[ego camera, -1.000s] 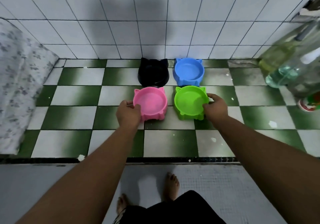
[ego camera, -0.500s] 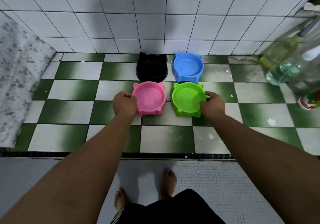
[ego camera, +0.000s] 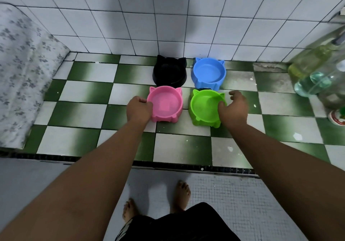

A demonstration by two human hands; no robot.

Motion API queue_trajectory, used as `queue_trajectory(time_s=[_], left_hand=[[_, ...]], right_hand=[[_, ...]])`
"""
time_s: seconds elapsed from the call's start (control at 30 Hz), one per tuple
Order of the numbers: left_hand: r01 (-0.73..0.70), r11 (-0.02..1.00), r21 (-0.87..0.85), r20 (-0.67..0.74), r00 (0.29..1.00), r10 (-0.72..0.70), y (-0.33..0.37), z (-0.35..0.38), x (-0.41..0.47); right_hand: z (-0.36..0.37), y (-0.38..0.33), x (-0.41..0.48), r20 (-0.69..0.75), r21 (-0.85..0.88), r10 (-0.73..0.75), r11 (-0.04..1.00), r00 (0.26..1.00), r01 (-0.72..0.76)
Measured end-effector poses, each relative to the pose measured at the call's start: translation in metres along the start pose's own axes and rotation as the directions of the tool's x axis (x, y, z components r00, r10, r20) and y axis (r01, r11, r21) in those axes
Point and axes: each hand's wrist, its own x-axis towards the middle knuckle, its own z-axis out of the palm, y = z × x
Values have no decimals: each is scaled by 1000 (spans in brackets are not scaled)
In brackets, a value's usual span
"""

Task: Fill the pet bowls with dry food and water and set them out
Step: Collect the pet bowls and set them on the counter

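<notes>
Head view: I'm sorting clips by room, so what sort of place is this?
Probably a tiled washroom or utility corner at home: white wall tiles, a raised green-and-white checkered ledge holding four cat-eared pet bowls, and clear bottles at the right.

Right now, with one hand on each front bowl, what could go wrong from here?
1. The left hand grips the pink bowl by one edge only; lifted so, it may tip. Whether it holds water is unclear.
2. The green bowl sits just in front of the blue bowl with hardly a gap; a push back could shove it.
3. The right hand looks loose on the green rim and may slip.
</notes>
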Motion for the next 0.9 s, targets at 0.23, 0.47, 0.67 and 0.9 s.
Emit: queue_trajectory(time_s=[0.23,0.47,0.67,0.9], left_hand=[[-46,999,23,13,999,45,-7,-15,-11],[-139,990,-12,-10,990,139,-21,-61,-25],[-204,976,-80,-109,975,195,-79,-142,-49],[-110,977,-184,-254,965,60,-191,-270,-103]], right_hand=[[12,-42,-11,24,-19,-181,983,983,181],[34,-82,-53,140,99,-425,905,894,415],[67,-145,-132,316,206,-559,829,766,520],[118,-225,-289,432,328,-665,745,609,581]])
